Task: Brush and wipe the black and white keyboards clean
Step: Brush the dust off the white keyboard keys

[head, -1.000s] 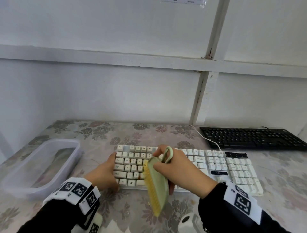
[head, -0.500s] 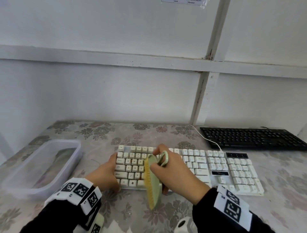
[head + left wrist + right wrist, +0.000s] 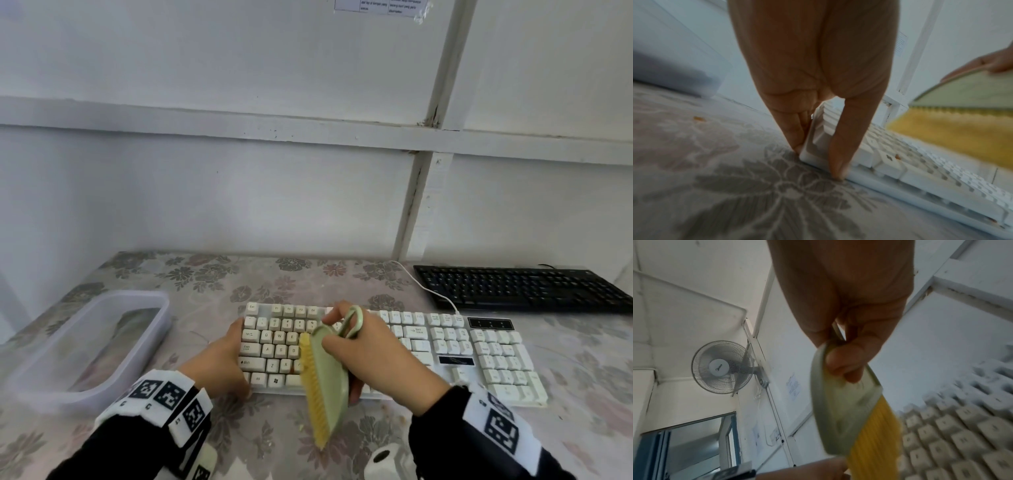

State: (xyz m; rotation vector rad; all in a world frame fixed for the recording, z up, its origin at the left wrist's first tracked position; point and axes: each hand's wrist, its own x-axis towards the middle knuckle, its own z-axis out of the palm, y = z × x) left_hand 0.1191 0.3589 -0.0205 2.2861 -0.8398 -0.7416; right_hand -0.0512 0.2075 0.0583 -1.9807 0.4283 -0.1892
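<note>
While left hand (image 3: pixel 219 365) fingers are pinching the white plastic keyboard's (image 3: pixel 445 346) corner, gripping the pale-green yellow-bristled brush (image 3: pixel 325 380) tight in right hand (image 3: pixel 376 359).

White panelled wall (image 3: pixel 239 192), wall fan (image 3: pixel 722 367), floral-clothed table (image 3: pixel 212 274), window (image 3: pixel 694 439)
</note>
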